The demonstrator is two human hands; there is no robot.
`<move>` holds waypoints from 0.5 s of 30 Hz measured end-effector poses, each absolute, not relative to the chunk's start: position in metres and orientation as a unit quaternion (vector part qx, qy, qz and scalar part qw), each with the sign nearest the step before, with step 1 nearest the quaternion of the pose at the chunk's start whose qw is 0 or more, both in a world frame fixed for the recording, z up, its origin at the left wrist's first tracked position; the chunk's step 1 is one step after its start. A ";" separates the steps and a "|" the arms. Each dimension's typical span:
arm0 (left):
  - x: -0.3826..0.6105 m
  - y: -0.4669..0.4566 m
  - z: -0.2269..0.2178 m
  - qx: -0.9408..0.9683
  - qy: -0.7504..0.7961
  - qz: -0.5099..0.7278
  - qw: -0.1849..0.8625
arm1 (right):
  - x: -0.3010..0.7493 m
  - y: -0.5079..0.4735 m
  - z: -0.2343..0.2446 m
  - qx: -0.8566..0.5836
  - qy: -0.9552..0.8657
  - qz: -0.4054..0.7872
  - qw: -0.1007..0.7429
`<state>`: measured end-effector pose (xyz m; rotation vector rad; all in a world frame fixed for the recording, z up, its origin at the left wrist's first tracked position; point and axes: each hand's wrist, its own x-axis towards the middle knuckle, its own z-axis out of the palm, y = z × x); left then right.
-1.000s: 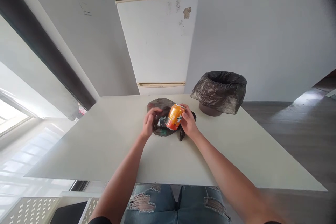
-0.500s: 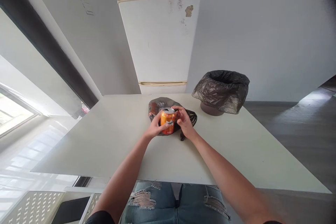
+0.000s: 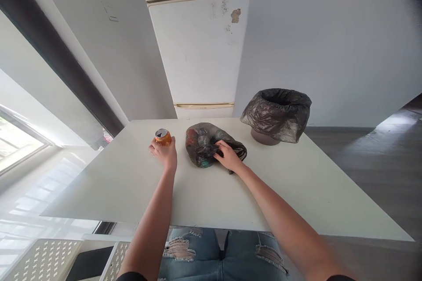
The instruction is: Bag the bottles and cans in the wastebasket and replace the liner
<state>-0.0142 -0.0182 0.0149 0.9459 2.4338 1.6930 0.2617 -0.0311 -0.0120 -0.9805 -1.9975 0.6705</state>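
Observation:
An orange drink can (image 3: 163, 137) with a silver top stands upright on the left part of the white table. My left hand (image 3: 165, 153) is wrapped round it from the near side, covering its lower part. At the table's middle lies a dark, see-through plastic bag (image 3: 201, 140) with reddish and greenish items showing dimly inside. My right hand (image 3: 228, 156) pinches the bag near its gathered opening on the right side. What exactly the bag contains is hard to make out.
To the right on the white table (image 3: 296, 197) stands a brown bin lined with a black bag (image 3: 280, 114). A white fridge (image 3: 201, 48) rises behind the table. At lower left is a white perforated basket (image 3: 46, 257).
My left hand has carried the can leftward from over the bag to the table's left part. My right hand has let go of the can's side and stays at the bag.

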 end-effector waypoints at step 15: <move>-0.044 -0.008 0.002 0.238 0.837 0.491 0.044 | 0.269 -0.028 -0.012 -0.420 -0.801 0.184 0.385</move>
